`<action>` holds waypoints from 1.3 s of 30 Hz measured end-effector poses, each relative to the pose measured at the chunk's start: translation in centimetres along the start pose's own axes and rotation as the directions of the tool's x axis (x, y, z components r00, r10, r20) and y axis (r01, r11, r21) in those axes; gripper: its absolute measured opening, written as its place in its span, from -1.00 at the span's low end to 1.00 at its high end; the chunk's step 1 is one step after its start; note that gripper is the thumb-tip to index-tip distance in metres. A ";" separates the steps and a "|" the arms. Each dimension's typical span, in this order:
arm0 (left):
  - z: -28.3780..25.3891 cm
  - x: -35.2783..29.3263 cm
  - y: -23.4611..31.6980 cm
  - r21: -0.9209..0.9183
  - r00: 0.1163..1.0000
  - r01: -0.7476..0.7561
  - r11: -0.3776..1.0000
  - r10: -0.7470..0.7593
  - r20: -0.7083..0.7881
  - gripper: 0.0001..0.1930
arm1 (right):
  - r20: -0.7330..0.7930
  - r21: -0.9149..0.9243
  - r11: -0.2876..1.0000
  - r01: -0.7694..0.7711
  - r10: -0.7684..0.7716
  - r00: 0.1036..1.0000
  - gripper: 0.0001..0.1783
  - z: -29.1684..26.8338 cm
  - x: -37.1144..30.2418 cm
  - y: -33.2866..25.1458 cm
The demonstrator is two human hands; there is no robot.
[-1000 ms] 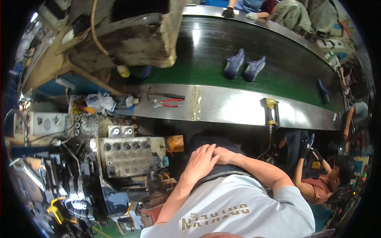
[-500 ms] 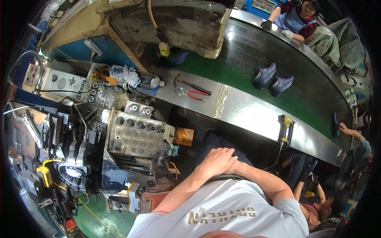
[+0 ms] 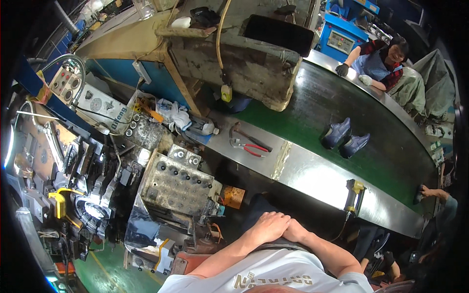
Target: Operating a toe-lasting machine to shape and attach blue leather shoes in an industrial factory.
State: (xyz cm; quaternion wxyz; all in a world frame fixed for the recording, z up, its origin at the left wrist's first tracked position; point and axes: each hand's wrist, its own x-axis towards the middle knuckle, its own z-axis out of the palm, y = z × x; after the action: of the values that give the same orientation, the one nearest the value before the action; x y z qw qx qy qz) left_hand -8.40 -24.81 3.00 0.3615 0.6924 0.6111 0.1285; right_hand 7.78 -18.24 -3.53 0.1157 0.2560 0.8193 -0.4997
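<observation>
My left hand and my right hand rest together in my lap, fingers folded in against each other, with no tool in them. Beyond them runs the metal edge of a conveyor. On that edge lie a hammer with a dark handle and red-handled pliers. A yellow and black air tool with a hose sits at the edge to the right. Two dark blue shoes, one left and one right, stand on the green belt.
To my left are a control box with several black knobs and a machine with a yellow part. White gloves lie beyond the box. Across the belt sits a co-worker; another person's hand reaches in at the right.
The view has shifted, so the scene sits lower and further right. My hands stay together in my lap. The shoe at the far right has moved along the belt, near the other person's hand.
</observation>
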 end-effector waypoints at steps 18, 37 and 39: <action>-0.1 1.2 1.6 -0.079 0.997 -0.071 0.994 0.070 -0.017 -0.73 | 0.598 -0.324 0.937 -0.133 0.312 0.738 -0.61 -5.6 -21.7 0.6; 0.0 1.6 1.9 -0.054 0.998 -0.058 0.997 0.057 -0.008 -0.70 | 0.627 -0.095 0.989 0.112 -0.028 0.778 -0.76 -1.7 -20.0 6.1; -0.2 1.6 1.9 -0.063 0.999 -0.050 0.997 0.051 0.014 -0.67 | 0.627 -0.086 0.987 0.135 -0.052 0.778 -0.76 -1.6 -20.1 6.2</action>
State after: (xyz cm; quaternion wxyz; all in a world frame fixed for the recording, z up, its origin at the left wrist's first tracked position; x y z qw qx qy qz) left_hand -6.69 -23.23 3.94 0.3843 0.6970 0.5862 0.1513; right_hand 28.08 -20.62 1.49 0.3702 0.0279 0.7768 -0.5087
